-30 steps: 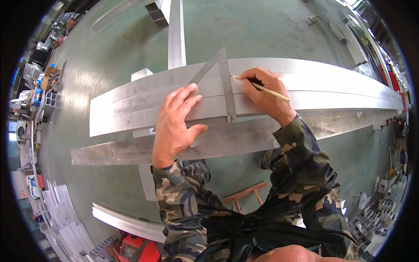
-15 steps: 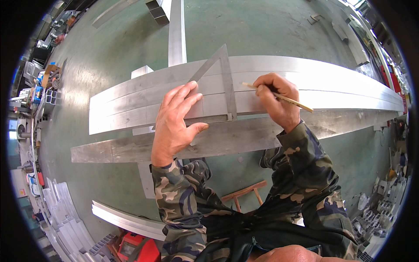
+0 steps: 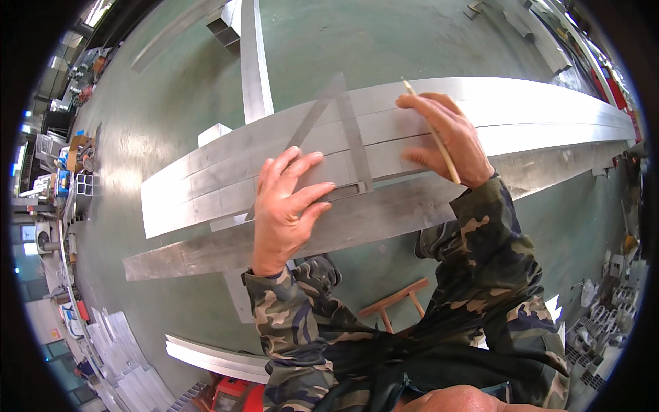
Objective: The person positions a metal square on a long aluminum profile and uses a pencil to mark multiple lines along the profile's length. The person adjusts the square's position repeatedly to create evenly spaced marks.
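Aluminium fills the middle of the view: several long aluminium profiles (image 3: 206,182) lie side by side, running from lower left to upper right, and rest on a long flat metal bar (image 3: 384,220) that serves as the tabletop. On top of the profiles lies a metal triangular square (image 3: 349,137), its apex pointing away from the person and its base edge near the front profile. The left hand (image 3: 285,206) lies flat on the base of the square, fingers (image 3: 302,168) spread apart and pressing down on both the square and the profiles beneath it. The right hand (image 3: 443,141) sits just to the right of the square's upright edge, its fingers closed around a thin yellowish pencil (image 3: 432,130) (the tip end sticks out above the knuckles, away from the person, and does not touch the metal). The fingertips of that hand rest on the profiles near the square. Both forearms wear camouflage sleeves (image 3: 480,233). Beneath the work is a green floor (image 3: 384,41), with another metal profile (image 3: 254,62) lying lengthwise behind the stack, a wooden stand (image 3: 395,302) below the bar, and pale offcuts (image 3: 123,343) stacked at the lower left.
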### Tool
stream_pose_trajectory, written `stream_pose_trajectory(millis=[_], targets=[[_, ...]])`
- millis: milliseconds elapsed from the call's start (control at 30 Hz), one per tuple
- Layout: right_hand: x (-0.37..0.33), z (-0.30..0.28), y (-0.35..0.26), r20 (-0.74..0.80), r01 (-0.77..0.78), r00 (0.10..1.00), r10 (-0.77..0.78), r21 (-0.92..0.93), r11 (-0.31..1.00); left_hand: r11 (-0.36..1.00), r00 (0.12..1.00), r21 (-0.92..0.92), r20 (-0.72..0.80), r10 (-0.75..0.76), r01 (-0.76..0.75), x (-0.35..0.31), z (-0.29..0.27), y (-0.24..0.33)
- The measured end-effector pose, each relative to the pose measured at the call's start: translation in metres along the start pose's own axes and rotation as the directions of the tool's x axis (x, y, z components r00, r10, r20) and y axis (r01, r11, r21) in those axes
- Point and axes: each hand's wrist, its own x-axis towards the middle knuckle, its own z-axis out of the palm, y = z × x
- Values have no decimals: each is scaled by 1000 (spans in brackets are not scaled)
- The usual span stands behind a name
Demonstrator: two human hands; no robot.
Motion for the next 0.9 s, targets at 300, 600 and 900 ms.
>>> stream_pose_trajectory(millis=[300,600,900], targets=[[-4,-6,-14,211,120,973,-98,-93,988,999,999,4,31,38,-39,18,21,23],[-7,3,-13,174,84,983,-63,-114,990,1000,999,14,44,-4,4,17,21,27],[-6,-2,-10,199,85,978,-59,-127,988,1000,999,23,45,12,-13,17,22,25]])
